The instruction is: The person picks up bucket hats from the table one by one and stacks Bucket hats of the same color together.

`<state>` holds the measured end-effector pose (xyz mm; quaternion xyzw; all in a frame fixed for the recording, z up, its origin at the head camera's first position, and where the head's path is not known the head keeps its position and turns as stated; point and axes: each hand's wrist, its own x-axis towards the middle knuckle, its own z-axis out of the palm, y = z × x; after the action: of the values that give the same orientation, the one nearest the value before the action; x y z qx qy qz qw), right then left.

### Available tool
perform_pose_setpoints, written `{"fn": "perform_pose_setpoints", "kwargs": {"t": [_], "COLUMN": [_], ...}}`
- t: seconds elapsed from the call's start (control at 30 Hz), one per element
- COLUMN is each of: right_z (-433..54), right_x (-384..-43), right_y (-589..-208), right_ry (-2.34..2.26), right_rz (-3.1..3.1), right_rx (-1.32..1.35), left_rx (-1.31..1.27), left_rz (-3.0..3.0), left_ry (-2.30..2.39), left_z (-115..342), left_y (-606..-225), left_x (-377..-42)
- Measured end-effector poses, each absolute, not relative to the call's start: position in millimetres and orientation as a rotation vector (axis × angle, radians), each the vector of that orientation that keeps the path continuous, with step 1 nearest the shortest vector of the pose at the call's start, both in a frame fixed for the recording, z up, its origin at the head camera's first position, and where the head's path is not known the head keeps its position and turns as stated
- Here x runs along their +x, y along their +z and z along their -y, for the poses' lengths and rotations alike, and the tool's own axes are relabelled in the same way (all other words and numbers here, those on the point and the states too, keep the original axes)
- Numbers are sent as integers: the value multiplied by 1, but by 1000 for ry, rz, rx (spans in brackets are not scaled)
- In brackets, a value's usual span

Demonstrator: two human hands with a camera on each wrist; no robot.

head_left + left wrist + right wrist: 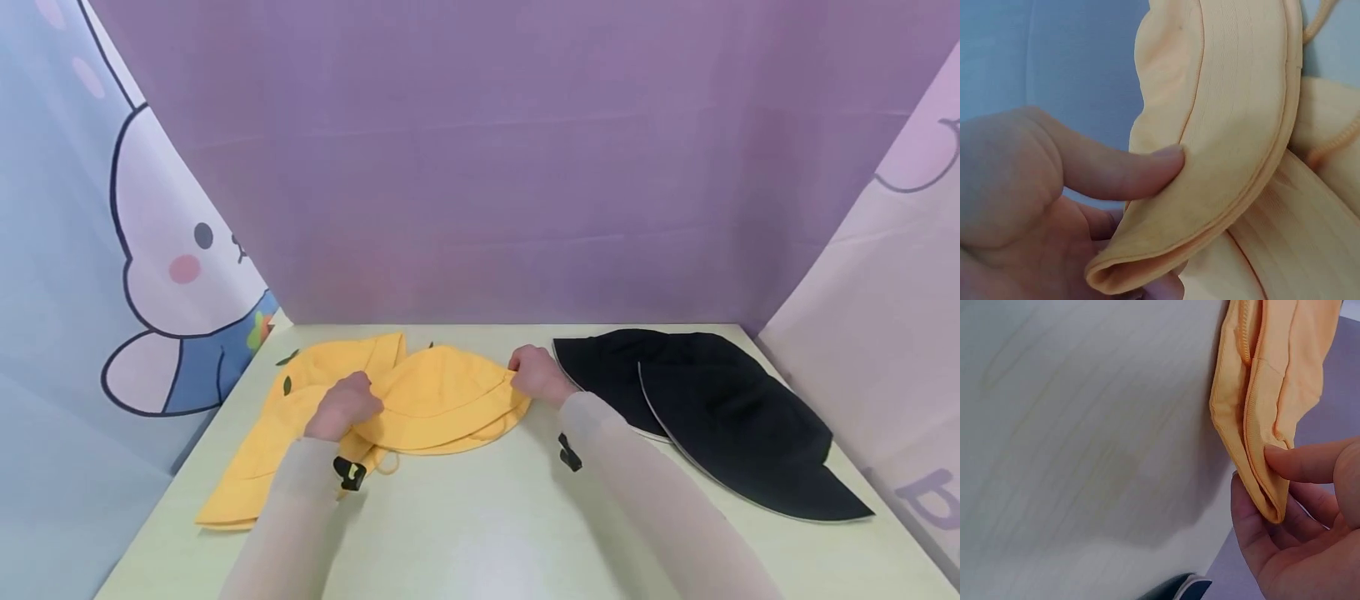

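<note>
Pale sleeves [637, 483] reach in closest to me, and I've got a two-handed grip: left hand [347, 407] pinching one folded end, right hand [542, 375] pinching the other, yellow hat [442, 396] spanning between them over the desk [480, 517], just beside the other yellow hats [251, 467]. Looks like squaring up the fold; next calls for level ends, edges matched.

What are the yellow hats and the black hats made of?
Yellow hats: soft matte cloth, perhaps cotton; they fold softly and show stitching. Black hats: probably matte cloth too; they have little shine, but their weave is too dark to see.
</note>
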<state>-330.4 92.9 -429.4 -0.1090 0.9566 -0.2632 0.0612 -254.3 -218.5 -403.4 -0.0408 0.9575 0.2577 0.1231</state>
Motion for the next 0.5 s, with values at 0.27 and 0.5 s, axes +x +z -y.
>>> {"fn": "perform_pose_setpoints", "kwargs": {"t": [0.27, 0.5], "right_z": [-111, -132], "right_x": [-323, -312], "right_y": [-423, -416], "right_ry": [-921, -936], "right_rz": [-2876, -2893], "right_rx": [-315, -287], "left_rx": [9, 111], "left_rz": [-2793, -2780], "left_ry": [806, 787], "left_z": [210, 198], "left_y": [-404, -401], "left_x": [-262, -272]}}
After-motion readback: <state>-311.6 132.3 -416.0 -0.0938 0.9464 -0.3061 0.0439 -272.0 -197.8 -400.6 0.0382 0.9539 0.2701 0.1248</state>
